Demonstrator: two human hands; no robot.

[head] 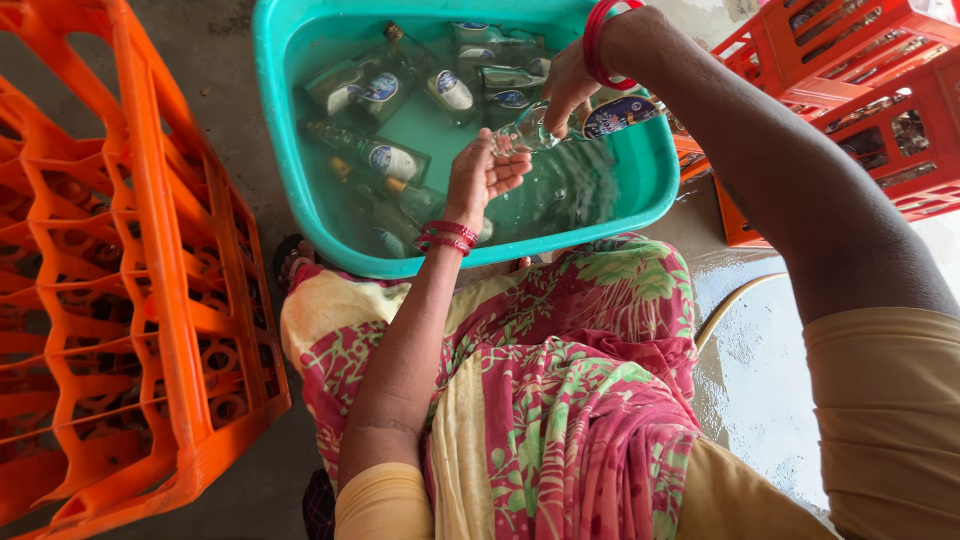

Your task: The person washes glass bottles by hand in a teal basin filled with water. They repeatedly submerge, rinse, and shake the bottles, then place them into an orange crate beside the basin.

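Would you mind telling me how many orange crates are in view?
3: one crate at the left beside the tub, two stacked crates at the upper right. More may be out of frame.
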